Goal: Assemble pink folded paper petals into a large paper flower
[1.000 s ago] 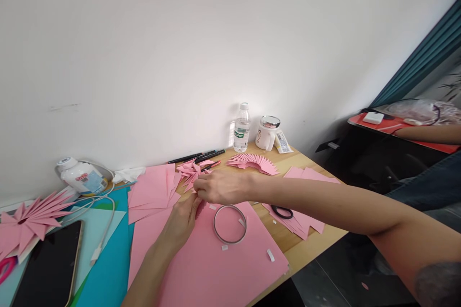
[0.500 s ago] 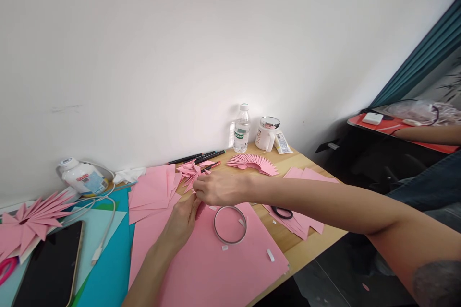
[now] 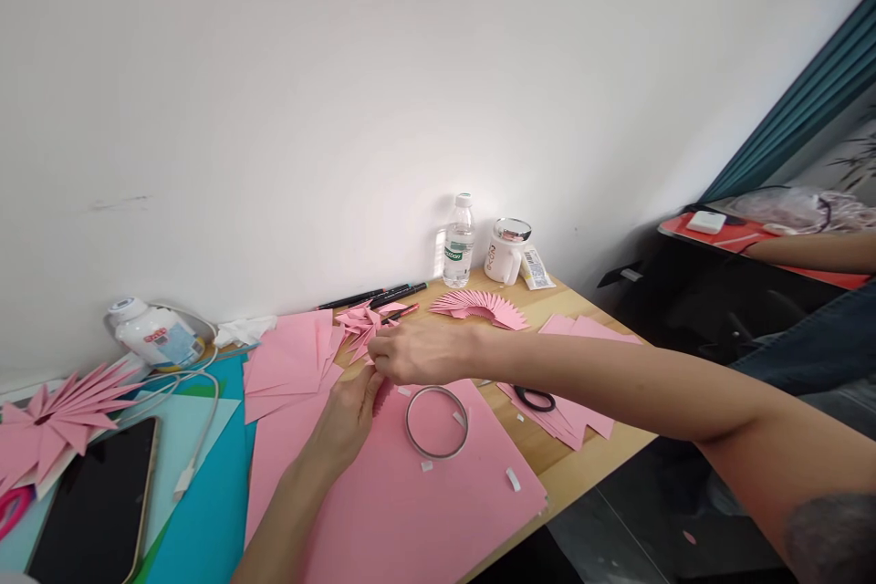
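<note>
Over pink sheets [image 3: 424, 520], left hand [image 3: 348, 411] fingers gripping pleated paper [image 3: 383, 396], right hand [image 3: 421, 356] grip hidden, can't tell; nothing shifted, same step

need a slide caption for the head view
Left hand and right hand together over pink sheets, pleated paper in the left, ring nearby, folded fan behind.

Soft light brightens the wall [image 3: 383, 91], shadowed at lower right.

The ring [image 3: 436, 456] lies on the paper sheet [image 3: 411, 516], right of the pleated paper [image 3: 382, 398]. At the rear of the table [image 3: 581, 477], the bottle [image 3: 458, 253] stands left of the mug [image 3: 502, 261] (behind the fan [image 3: 472, 301]). The phone [image 3: 92, 497] lies far left.
</note>
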`<action>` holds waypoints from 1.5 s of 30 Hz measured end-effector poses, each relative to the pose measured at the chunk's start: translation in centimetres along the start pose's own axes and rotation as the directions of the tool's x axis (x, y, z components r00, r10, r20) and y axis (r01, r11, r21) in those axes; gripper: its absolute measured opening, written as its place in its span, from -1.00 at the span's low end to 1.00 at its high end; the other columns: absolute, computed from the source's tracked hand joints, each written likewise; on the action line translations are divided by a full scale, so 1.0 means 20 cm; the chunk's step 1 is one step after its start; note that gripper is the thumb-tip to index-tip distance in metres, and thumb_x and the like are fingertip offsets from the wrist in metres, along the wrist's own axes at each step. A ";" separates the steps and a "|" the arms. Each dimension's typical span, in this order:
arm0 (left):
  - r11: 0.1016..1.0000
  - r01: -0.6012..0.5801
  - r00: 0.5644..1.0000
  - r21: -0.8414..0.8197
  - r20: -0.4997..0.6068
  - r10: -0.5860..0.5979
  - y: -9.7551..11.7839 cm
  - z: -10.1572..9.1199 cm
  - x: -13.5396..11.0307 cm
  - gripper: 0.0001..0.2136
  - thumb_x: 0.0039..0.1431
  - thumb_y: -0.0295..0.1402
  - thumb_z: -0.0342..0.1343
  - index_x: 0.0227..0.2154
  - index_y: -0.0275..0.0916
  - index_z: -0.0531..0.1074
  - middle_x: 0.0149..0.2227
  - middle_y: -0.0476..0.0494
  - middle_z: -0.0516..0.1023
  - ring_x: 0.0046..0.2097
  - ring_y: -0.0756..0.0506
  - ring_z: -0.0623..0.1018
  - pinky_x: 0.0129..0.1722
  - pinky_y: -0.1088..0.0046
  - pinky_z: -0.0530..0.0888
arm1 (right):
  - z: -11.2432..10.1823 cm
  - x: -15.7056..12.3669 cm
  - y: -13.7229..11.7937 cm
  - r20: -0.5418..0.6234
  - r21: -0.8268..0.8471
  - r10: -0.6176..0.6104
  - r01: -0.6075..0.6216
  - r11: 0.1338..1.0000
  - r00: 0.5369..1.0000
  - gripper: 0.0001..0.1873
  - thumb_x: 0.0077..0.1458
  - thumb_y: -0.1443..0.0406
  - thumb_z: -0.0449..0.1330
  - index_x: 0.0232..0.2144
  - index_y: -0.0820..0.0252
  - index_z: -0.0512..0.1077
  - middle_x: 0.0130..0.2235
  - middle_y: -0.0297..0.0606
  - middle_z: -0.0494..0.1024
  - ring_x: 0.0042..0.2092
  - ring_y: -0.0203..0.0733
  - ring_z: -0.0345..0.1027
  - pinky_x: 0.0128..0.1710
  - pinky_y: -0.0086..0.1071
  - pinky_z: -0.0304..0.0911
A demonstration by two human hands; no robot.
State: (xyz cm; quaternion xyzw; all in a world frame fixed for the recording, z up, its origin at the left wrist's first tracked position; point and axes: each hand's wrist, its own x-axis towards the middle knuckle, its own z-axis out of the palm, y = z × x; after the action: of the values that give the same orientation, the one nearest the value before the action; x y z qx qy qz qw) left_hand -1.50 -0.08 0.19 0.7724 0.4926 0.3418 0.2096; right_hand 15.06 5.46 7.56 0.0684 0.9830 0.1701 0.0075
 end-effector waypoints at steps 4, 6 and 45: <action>1.000 -0.012 1.000 -0.001 0.005 0.012 0.01 0.00 0.00 -0.64 0.28 -0.20 -0.30 -0.59 -0.16 0.19 -0.65 0.03 0.23 -0.59 -0.02 0.26 -0.58 0.46 0.20 | 0.00 0.01 -0.01 -0.002 -0.008 -0.029 0.029 1.000 1.000 -0.80 0.07 0.56 0.02 -0.46 0.35 0.40 -0.39 -0.18 0.36 -0.36 -0.21 0.24 -0.47 -0.37 0.04; 1.000 -0.028 1.000 -0.002 0.003 0.028 0.00 0.00 0.00 -0.63 0.28 -0.20 -0.30 -0.61 -0.16 0.16 -0.64 0.02 0.24 -0.58 -0.02 0.27 -0.59 0.46 0.20 | 0.00 0.02 -0.01 -0.003 0.003 -0.030 0.030 1.000 1.000 -0.80 0.06 0.56 0.01 -0.46 0.37 0.41 -0.39 -0.17 0.38 -0.36 -0.21 0.24 -0.45 -0.37 0.05; 0.982 -0.190 0.980 0.010 0.058 0.189 0.01 -0.02 0.00 -0.74 0.27 -0.40 -0.24 -0.34 -0.22 0.38 -0.38 -0.14 0.49 -0.38 -0.04 0.46 -0.42 0.48 0.39 | 0.07 -0.03 0.05 -0.146 0.625 0.183 -0.052 0.779 0.972 -0.91 0.01 0.49 0.16 -0.50 0.31 0.41 -0.37 -0.24 0.43 -0.40 -0.35 0.23 -0.40 -0.49 0.11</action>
State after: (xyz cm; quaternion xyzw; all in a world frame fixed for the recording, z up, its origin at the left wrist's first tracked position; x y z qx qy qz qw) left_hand -1.59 -0.16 0.62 0.8267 0.4133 0.3342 0.1843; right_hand 15.77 6.71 6.61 0.1112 0.9739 -0.1544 -0.1240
